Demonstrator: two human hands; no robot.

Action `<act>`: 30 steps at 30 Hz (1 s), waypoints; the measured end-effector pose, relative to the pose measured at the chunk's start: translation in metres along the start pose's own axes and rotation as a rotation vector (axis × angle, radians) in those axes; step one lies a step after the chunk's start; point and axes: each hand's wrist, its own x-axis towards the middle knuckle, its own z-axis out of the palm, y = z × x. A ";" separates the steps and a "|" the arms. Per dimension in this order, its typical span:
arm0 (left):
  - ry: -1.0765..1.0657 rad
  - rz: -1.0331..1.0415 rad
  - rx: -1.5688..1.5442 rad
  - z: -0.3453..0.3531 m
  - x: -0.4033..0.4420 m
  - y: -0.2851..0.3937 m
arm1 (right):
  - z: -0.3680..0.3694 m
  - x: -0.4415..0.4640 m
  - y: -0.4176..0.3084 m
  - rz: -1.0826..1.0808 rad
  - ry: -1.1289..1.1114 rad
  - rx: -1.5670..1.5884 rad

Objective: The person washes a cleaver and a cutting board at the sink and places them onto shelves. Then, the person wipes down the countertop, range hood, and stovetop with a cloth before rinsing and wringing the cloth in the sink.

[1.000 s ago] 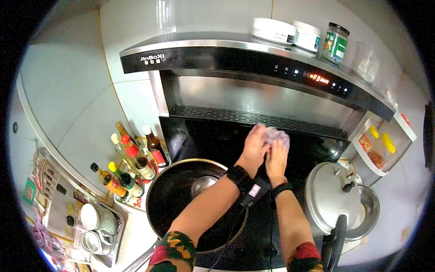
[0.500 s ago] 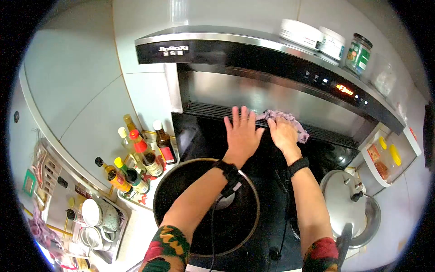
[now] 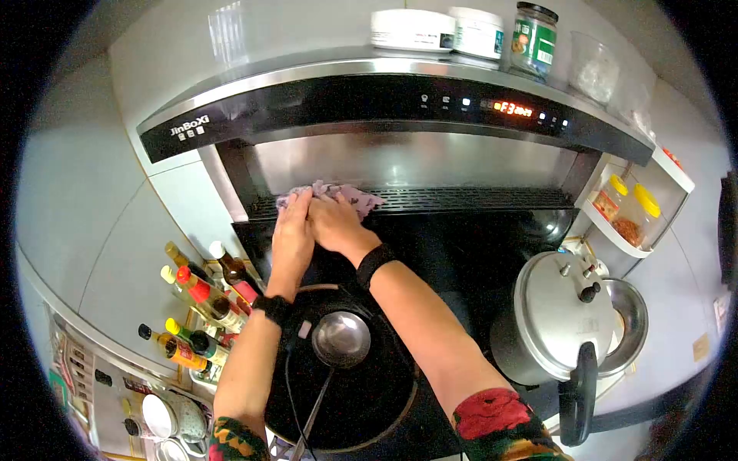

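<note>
A crumpled purple cloth [image 3: 364, 201] lies on the slotted black grille [image 3: 469, 200] along the lower part of the range hood [image 3: 307, 98]. My right hand [image 3: 338, 225] is closed on it, fingers bent over the fabric. Close against that hand, my left hand [image 3: 292, 240] presses the cloth's left part with its fingers together. Some of the fabric is hidden under both hands. Below my forearms, a large dark wok [image 3: 369, 415] on the black stove holds a metal ladle [image 3: 341, 339].
Several sauce bottles [image 3: 201, 292] stand at the left. On the right are a pressure cooker [image 3: 550, 315] with a black handle and a metal bowl [image 3: 632, 323]. Tubs [image 3: 413, 31] and a glass jar [image 3: 533, 40] sit atop the hood. A wall rack [image 3: 615, 227] holds yellow-lidded jars.
Both hands and the cloth have moved left along the grille. My left hand, spread apart from the cloth before, now rests on it beside my right. The view has shifted.
</note>
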 end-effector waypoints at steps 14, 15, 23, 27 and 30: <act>-0.406 0.323 -0.042 0.145 0.036 0.102 | -0.132 -0.088 0.115 0.549 -0.353 -0.277; -0.402 0.388 -0.079 0.156 0.037 0.112 | -0.139 -0.094 0.123 0.614 -0.341 -0.263; -0.516 0.334 0.222 0.134 0.036 0.160 | -0.157 -0.103 0.130 0.803 -0.359 -0.403; -0.584 0.275 0.439 0.092 0.043 0.140 | -0.136 -0.086 0.110 0.541 -0.317 -0.350; -0.647 0.138 0.439 0.078 0.041 0.113 | -0.118 -0.081 0.100 0.369 -0.184 -0.286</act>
